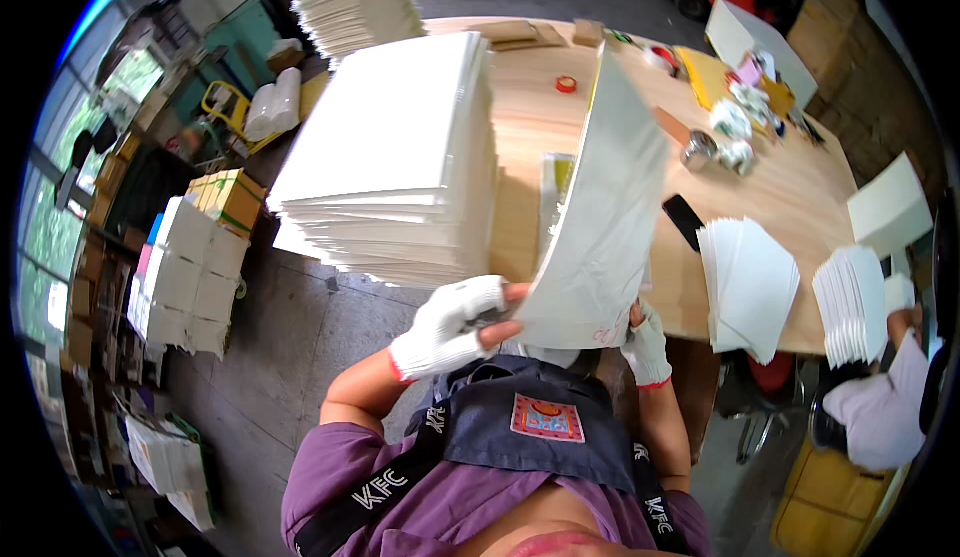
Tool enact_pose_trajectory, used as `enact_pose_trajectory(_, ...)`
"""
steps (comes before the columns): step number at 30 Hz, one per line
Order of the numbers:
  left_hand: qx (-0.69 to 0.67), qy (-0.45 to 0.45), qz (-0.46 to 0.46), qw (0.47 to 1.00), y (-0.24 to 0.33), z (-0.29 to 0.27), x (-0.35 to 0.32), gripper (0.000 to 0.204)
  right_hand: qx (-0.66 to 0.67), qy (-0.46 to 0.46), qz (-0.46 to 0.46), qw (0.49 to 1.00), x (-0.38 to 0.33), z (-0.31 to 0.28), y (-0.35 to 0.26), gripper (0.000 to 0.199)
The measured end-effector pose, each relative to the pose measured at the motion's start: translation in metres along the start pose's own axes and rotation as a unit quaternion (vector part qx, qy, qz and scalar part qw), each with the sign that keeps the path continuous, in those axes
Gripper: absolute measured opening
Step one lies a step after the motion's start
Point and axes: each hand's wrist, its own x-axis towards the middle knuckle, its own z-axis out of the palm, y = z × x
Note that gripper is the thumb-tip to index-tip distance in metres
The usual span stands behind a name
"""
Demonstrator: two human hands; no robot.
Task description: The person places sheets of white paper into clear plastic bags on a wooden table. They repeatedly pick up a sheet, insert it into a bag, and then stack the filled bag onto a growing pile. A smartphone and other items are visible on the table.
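A large white sheet (605,217), slightly curved, stands tilted up in front of me, with small red marks near its lower edge. My left hand (447,329), in a white glove with bare fingertips, grips its lower left edge. At the lower right corner, my right hand (648,349) in a matching glove pinches the sheet; part of that hand is hidden behind it. Left of the sheet rises a tall stack of white sheets (385,122). Partly covered by the held sheet, a yellowish flat item (556,179) lies on the wooden table (525,87).
On the table's right side are a black phone (683,221), fanned white sheets (748,282), a roll of clear tape (699,149) and crumpled wrapping (735,122). A red tape roll (566,84) lies farther back. Another person (880,407) sits at right beside more sheets (850,302).
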Motion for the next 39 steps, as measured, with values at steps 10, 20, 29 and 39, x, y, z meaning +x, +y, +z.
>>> enact_pose_trajectory(10, 0.013, 0.461, 0.014, 0.887, -0.05, -0.178, -0.027, 0.037, -0.259, -0.226, -0.076, 0.936, 0.099, 0.257, -0.103, 0.029)
enact_pose_trajectory(20, 0.017, 0.385, 0.001, 0.923, -0.098, -0.192, -0.057, 0.042, -0.265, -0.221, -0.078, 0.935, 0.097, 0.24, -0.088, 0.043)
enact_pose_trajectory(29, -0.467, 0.305, -0.277, 0.782, -0.401, -0.002, -0.225, 0.027, -0.205, 0.192, -0.001, 0.96, 0.022, -0.015, -0.022, 0.018)
enact_pose_trajectory(39, -0.181, 0.097, -0.375, 0.904, -0.407, 0.158, -0.179, 0.034, 0.109, 0.409, -0.005, 0.906, -0.037, -0.205, -0.052, 0.023)
